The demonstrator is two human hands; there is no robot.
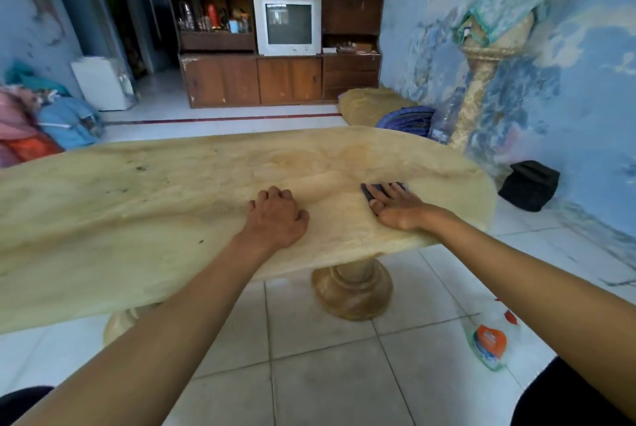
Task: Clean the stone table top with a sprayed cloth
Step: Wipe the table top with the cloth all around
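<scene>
The stone table top [172, 219] runs out of view at the left, and its far half is blurred; only dim specks show there. Much open stone lies left of both hands, while the near edge and the rounded right end sit close to the right hand [399, 207]. That hand lies flat, fingers stretched out, pressing a dark cloth [370, 191] that shows only beyond and beside the fingertips. The left hand [277, 215] rests just beside it, fingers curled under, holding nothing visible.
</scene>
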